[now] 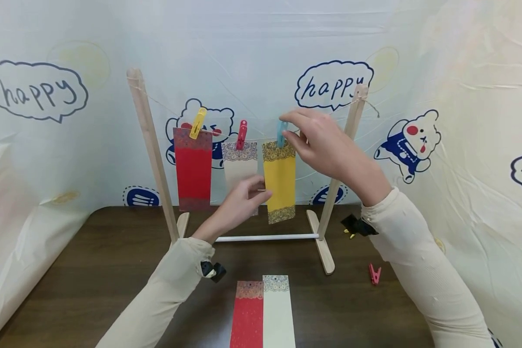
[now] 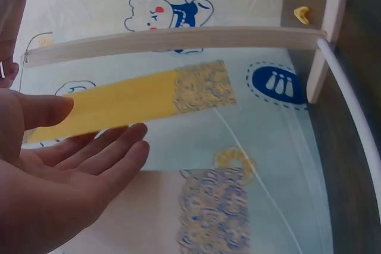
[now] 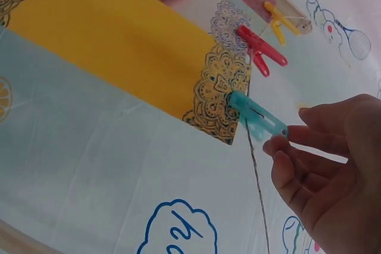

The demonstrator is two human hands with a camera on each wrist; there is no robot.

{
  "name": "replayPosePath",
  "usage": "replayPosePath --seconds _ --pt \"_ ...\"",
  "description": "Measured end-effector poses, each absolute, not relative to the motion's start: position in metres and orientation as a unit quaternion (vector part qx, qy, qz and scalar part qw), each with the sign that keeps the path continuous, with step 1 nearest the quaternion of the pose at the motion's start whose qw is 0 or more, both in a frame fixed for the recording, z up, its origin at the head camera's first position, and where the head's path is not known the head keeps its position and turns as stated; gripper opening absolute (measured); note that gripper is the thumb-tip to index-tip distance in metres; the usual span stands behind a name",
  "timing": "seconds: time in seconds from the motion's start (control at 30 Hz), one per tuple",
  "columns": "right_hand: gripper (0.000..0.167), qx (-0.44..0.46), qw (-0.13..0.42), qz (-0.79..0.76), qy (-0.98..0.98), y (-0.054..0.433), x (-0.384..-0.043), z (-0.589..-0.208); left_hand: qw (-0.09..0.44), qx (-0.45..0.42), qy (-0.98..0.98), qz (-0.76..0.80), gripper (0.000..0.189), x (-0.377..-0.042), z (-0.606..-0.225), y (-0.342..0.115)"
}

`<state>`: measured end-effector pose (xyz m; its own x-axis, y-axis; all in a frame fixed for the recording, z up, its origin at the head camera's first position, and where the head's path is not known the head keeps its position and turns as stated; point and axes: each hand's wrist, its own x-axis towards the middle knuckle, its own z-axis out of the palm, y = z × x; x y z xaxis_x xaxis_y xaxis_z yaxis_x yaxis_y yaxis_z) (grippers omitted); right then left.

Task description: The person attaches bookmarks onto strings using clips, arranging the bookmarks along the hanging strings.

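Note:
A yellow paper strip (image 1: 280, 181) with patterned ends hangs from a string, clipped at its top by a blue clothespin (image 1: 281, 133). My right hand (image 1: 324, 145) is beside that clothespin, its fingertips right at the handle ends in the right wrist view. The clothespin's jaws sit over the strip's edge and the string (image 3: 257, 176). Lower down, my left hand (image 1: 239, 205) is at the yellow strip's left edge. In the left wrist view its thumb overlaps the strip, while its loosely extended fingers lie beyond the lower edge.
Also on the string hang a red strip (image 1: 193, 169) with a yellow clothespin (image 1: 198, 123) and a white strip (image 1: 239, 166) with a red clothespin (image 1: 241, 134). A wooden stand (image 1: 154, 154) supports it. Red (image 1: 247, 316) and white strips (image 1: 278, 314) and a pink clothespin (image 1: 375, 274) lie in front.

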<state>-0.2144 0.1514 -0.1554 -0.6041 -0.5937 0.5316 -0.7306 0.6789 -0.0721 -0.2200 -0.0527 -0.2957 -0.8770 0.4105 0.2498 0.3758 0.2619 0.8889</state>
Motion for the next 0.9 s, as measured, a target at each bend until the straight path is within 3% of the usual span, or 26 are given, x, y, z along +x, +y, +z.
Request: replayPosePath --seconds 0.53,0.9 --pt "0.031 0.399 0.315 0.161 -0.846 0.162 -0.193 -0.167 -0.008 0.223 0.844 0.488 0.044 -0.193 -0.31 -0.084" --pt "0.022 0.378 0.34 0.145 -0.848 0.177 -0.18 -0.189 -0.018 0.221 0.846 0.485 0.034 -0.179 -0.318 -0.094"
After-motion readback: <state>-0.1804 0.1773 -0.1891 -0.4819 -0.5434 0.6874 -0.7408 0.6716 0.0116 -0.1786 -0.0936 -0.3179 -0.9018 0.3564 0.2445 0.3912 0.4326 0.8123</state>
